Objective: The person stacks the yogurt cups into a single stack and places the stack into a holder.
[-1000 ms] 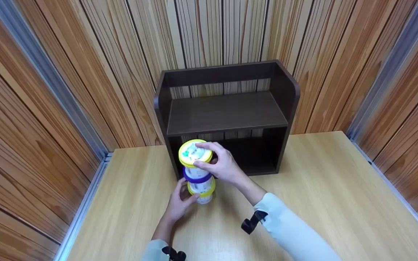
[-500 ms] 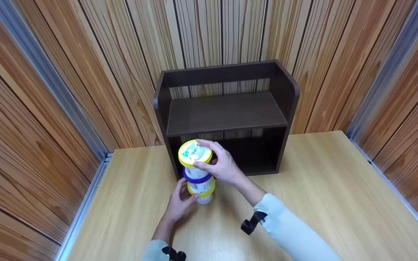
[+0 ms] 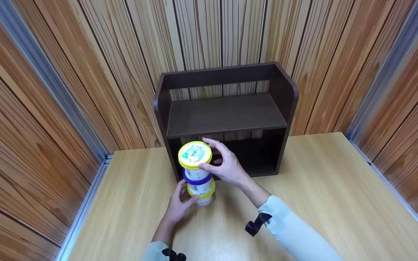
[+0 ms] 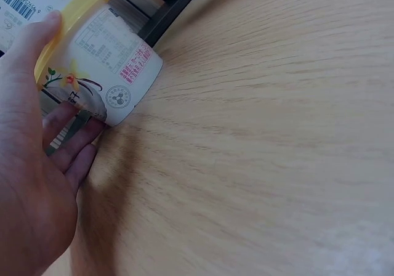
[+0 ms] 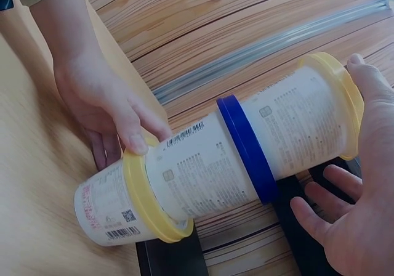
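Three paper ice cream tubs stand stacked on the table in the head view. The top tub (image 3: 194, 155) has a yellow lid, the middle tub (image 3: 200, 187) a purple-blue lid, and the bottom tub (image 3: 204, 200) another yellow lid. My left hand (image 3: 177, 206) holds the bottom tub, its thumb on the lid rim and its fingers round the far side, as the left wrist view shows. Beside the top tub is my right hand (image 3: 228, 166), its thumb at the lid's edge. In the right wrist view its fingers (image 5: 317, 220) are spread, apart from the tub.
A dark brown two-tier shelf (image 3: 227, 113) stands right behind the stack, against the wood-panelled wall (image 3: 223, 36). The pale wooden table (image 3: 321, 192) extends to both sides. Metal rails (image 3: 85, 203) border the table's sides.
My right hand has loosened from the top tub's lid and shifted slightly right, so more of the lid shows. The left hand and the stack stay in place.
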Demonstrator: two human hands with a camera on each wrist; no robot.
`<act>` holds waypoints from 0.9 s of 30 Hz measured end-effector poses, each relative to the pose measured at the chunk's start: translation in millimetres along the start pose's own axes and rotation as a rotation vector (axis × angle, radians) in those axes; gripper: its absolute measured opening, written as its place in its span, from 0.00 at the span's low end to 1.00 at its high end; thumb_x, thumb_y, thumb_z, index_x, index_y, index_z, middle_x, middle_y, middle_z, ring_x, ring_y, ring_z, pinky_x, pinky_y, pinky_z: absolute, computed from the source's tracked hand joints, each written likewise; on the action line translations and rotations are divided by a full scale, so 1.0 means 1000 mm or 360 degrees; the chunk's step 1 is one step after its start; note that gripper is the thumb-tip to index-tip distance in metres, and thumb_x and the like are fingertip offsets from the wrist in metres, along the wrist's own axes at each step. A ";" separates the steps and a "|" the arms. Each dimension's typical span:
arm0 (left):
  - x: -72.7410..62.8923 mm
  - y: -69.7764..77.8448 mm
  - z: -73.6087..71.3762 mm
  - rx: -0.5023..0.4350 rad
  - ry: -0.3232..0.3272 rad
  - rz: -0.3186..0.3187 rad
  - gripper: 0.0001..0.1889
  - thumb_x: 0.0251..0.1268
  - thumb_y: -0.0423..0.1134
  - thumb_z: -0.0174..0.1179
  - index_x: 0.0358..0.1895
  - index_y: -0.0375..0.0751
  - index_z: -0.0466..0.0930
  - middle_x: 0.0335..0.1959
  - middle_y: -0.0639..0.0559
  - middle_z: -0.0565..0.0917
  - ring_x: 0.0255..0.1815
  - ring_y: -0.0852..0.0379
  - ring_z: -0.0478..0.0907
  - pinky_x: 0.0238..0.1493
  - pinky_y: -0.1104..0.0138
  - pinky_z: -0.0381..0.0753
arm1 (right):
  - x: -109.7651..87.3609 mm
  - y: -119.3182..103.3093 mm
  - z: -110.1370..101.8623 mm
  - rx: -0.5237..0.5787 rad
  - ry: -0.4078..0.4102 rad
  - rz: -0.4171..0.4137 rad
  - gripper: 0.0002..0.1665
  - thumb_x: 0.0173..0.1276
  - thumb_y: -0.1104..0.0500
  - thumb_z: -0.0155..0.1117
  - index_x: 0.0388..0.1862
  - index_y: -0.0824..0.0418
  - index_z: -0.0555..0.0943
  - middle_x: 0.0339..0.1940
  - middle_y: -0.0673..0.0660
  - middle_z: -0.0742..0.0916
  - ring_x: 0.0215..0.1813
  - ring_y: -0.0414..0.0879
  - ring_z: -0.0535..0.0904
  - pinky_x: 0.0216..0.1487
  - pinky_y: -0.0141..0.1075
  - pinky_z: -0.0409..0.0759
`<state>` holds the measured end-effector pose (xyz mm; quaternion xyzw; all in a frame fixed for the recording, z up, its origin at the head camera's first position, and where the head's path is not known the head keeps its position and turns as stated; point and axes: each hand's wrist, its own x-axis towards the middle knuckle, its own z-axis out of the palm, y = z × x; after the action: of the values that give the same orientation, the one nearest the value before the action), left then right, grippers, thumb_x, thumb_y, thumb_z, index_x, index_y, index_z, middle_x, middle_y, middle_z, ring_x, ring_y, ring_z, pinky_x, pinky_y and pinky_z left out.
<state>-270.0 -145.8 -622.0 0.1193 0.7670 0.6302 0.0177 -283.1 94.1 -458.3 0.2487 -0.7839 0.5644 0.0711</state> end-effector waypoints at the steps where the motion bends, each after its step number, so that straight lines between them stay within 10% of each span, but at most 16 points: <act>1: 0.000 0.000 0.000 0.0000 -0.0001 0.0003 0.41 0.79 0.39 0.72 0.87 0.37 0.60 0.79 0.30 0.78 0.83 0.29 0.75 0.86 0.37 0.75 | 0.000 0.001 -0.001 0.0004 0.0005 0.0000 0.49 0.71 0.50 0.84 0.86 0.57 0.73 0.76 0.66 0.84 0.70 0.63 0.85 0.69 0.61 0.89; 27: -0.003 0.004 0.001 -0.0067 -0.0008 0.0054 0.41 0.78 0.35 0.72 0.86 0.35 0.60 0.78 0.27 0.78 0.81 0.27 0.77 0.82 0.40 0.80 | -0.025 0.027 -0.026 -0.0017 0.0044 0.0062 0.49 0.70 0.56 0.85 0.86 0.57 0.73 0.76 0.72 0.82 0.77 0.71 0.82 0.71 0.68 0.86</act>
<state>-266.6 -144.7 -619.1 0.1335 0.7514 0.6461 0.0114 -279.1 132.6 -482.0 0.2250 -0.7906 0.5649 0.0723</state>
